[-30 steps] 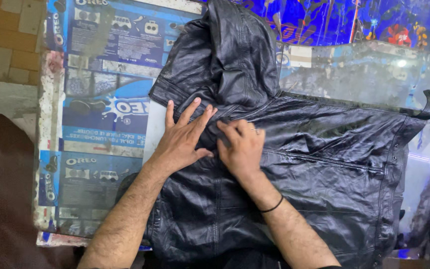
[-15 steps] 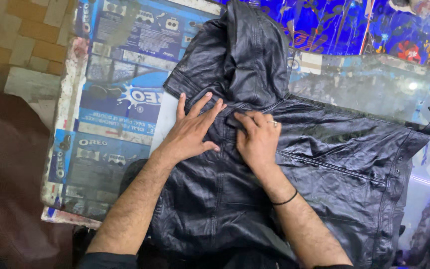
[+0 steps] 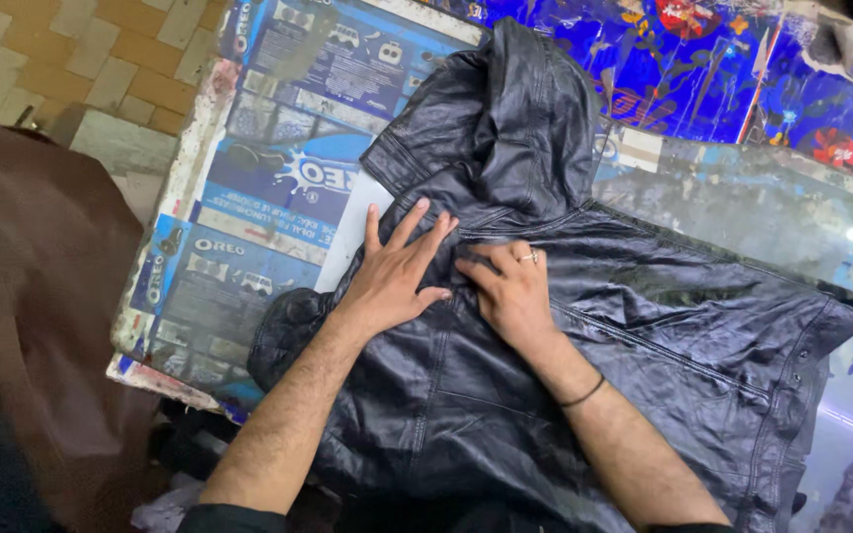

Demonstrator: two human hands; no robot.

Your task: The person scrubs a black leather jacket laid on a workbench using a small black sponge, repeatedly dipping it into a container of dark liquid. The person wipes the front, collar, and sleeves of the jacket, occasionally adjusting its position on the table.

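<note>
So the black leather jacket is lying spread across the worktop, hood end bunched up toward the far side and one sleeve trailing off to the right. Looks like the smoothing is only partway there — the body under the hands lies fairly flat, but the hood is still a crumpled heap and the lower left edge is rumpled, hanging over the worktop's corner. Both hands sit near the neck seam, almost touching each other. Left hand is flat, palm down, fingers fanned wide and pressing the leather. Right hand is more curled, fingers held close together with the tips tucked against the seam — can't tell if it's actually pinching anything. Both forearms come in from the near edge, angling toward each other.
</note>
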